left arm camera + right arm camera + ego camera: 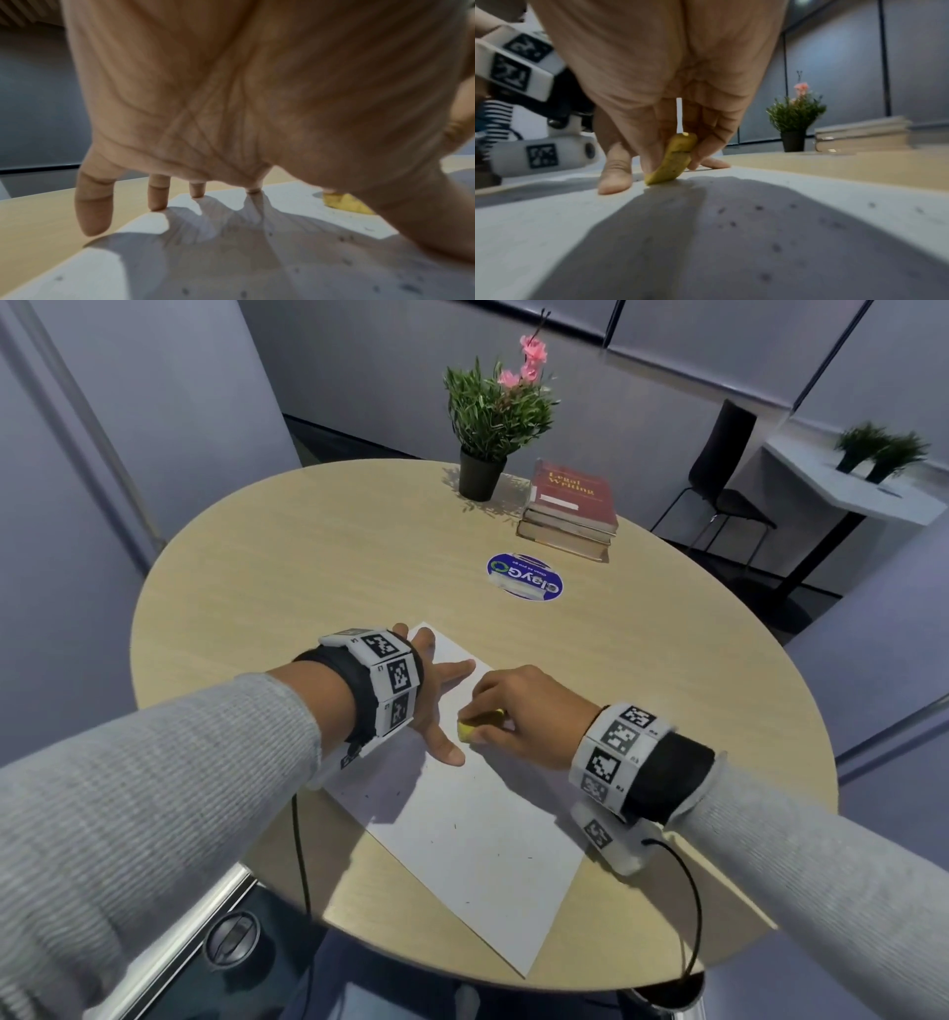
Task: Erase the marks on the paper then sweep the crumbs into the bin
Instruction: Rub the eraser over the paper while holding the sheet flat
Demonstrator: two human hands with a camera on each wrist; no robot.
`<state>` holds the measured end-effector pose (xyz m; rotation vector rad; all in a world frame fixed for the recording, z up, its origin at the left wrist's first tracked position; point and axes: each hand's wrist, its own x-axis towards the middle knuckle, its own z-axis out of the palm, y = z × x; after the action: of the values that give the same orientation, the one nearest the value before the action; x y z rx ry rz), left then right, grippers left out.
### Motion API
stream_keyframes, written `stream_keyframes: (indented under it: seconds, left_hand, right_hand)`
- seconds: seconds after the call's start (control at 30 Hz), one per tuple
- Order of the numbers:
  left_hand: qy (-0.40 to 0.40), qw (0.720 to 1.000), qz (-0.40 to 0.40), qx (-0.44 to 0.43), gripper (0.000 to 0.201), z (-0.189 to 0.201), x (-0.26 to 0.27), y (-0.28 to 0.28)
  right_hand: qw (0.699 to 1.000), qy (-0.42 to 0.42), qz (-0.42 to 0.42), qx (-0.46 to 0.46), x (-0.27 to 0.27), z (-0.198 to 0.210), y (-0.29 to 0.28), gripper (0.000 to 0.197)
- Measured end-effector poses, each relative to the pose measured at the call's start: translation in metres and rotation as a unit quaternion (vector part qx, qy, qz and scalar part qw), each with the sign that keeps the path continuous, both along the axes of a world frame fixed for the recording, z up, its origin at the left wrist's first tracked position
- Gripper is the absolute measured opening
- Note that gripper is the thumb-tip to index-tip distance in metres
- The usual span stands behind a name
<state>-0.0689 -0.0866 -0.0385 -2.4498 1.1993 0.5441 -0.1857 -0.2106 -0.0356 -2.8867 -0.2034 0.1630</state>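
A white sheet of paper (462,834) lies slantwise on the round wooden table (308,567). My left hand (436,690) is spread flat on the sheet's far part, fingers straight, pressing it down. My right hand (508,711) pinches a yellow eraser (468,729) between thumb and fingers, its lower edge touching the paper beside my left thumb. In the right wrist view the eraser (672,160) is tilted with its tip on the paper (808,192). Small dark crumbs (758,208) are scattered over the sheet. In the left wrist view the eraser (344,205) shows past my left hand's (180,194) thumb.
At the table's far side stand a potted plant (488,428) and a stack of books (570,510), with a round blue sticker (524,577) nearer. A dark round bin rim (667,994) shows below the table's near right edge. A chair (719,469) stands behind.
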Motion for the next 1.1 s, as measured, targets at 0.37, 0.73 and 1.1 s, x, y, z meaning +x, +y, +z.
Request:
stream_keyframes:
  seconds: [0.37,0.73,1.1]
  left_hand:
    - [0.002,1.000,0.006,0.001,0.128,-0.002,0.000,-0.002]
    - [0.001,1.000,0.013,0.000,0.129,-0.001,-0.004,-0.001]
    - [0.007,1.000,-0.009,-0.020,0.119,0.008,0.006,0.009]
  right_hand:
    - [1.000,0.019,0.016,-0.016,-0.001,0.003,-0.002,0.025]
    - [0.999,0.019,0.013,-0.023,0.007,0.006,0.002,0.024]
    - [0.994,0.020,-0.094,-0.057,0.018,0.007,-0.030,0.027]
